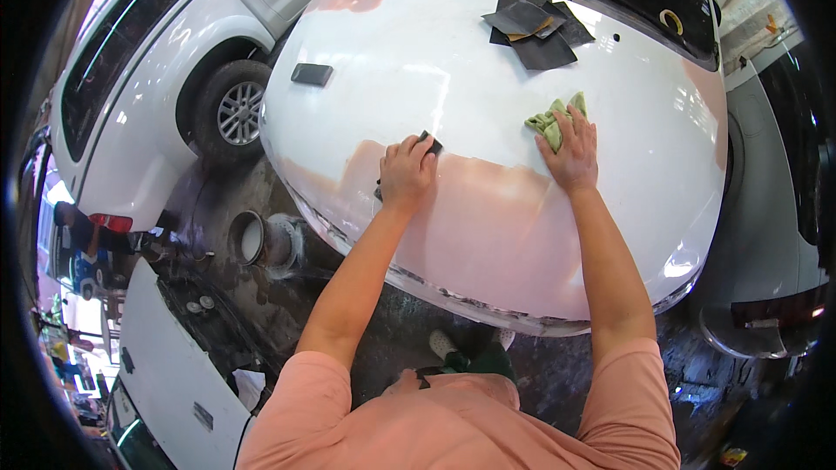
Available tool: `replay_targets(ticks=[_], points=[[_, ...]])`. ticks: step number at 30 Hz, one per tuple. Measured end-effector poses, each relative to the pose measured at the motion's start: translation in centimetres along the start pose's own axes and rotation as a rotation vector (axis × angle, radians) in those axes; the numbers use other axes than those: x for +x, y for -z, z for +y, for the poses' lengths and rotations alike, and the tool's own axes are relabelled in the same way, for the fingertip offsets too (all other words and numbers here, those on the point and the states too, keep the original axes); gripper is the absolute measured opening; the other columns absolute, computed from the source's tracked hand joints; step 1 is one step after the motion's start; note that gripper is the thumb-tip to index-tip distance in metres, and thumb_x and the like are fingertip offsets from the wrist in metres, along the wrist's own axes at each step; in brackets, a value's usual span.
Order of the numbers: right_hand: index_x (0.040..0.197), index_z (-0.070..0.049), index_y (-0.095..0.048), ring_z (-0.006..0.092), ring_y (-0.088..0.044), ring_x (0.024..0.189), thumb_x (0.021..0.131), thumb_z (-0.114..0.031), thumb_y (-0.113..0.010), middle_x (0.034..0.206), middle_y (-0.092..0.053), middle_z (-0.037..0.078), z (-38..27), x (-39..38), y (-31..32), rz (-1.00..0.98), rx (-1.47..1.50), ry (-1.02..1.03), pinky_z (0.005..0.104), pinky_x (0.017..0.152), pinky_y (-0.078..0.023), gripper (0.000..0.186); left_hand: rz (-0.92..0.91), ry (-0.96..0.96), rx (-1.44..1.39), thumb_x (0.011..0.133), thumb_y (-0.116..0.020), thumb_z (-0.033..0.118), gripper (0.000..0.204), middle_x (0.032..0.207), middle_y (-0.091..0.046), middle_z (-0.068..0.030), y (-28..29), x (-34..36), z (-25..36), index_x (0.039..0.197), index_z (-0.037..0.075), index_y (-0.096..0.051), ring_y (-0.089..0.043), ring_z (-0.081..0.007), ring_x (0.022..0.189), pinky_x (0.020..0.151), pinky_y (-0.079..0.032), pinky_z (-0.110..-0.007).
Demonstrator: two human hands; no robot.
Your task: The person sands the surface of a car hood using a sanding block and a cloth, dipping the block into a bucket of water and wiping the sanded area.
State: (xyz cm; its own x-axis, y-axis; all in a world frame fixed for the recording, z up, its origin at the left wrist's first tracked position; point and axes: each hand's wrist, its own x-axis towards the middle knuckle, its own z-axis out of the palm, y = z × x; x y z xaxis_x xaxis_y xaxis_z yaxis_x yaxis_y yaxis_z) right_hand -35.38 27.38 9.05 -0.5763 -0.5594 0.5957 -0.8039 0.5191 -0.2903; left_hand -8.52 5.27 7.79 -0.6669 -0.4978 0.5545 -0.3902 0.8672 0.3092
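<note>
My left hand is closed over a black sanding block, pressed to the hood at the border of white paint and a pinkish patch. Only the block's ends show past the fingers. Under my right hand is a crumpled green cloth, gripped against the white paint farther right. Both arms reach forward over the white car hood, whose front middle carries a broad pink sanded-looking area. Beyond the cloth lies a loose stack of dark sandpaper sheets. A dark grey rectangular block rests at the hood's left.
A roll of tape lies on the windshield. On the wet floor at left stands a round metal container. A white vehicle is parked left and a grey car right. A white panel sits at lower left; another person is beyond.
</note>
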Motion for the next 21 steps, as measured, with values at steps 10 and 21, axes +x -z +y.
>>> replay_targets(ticks=[10,21], points=[[0.148,-0.021,-0.059,0.0331,-0.043,0.152,0.094,-0.044,-0.077,0.16,-0.05,0.012,-0.1,0.0,0.1,0.0,0.009,-0.012,0.0586,0.13,-0.028,0.061,-0.054,-0.017,0.067,0.099,-0.072,0.02,0.038,0.137,-0.066,-0.0075,0.3,0.0,1.3,0.137,0.016,-0.069,-0.061,-0.0348,0.118,0.102,-0.048,-0.05],[0.148,-0.02,-0.059,0.0335,-0.044,0.151,0.095,-0.046,-0.077,0.161,-0.05,0.012,0.6,0.1,0.0,0.019,-0.001,-0.007,0.0587,0.13,-0.028,0.062,-0.043,-0.028,-0.017,0.099,-0.069,0.024,0.035,0.137,-0.067,-0.0093,0.2,-1.6,0.2,0.133,0.017,-0.072,-0.06,-0.0363,0.12,0.101,-0.048,-0.052]])
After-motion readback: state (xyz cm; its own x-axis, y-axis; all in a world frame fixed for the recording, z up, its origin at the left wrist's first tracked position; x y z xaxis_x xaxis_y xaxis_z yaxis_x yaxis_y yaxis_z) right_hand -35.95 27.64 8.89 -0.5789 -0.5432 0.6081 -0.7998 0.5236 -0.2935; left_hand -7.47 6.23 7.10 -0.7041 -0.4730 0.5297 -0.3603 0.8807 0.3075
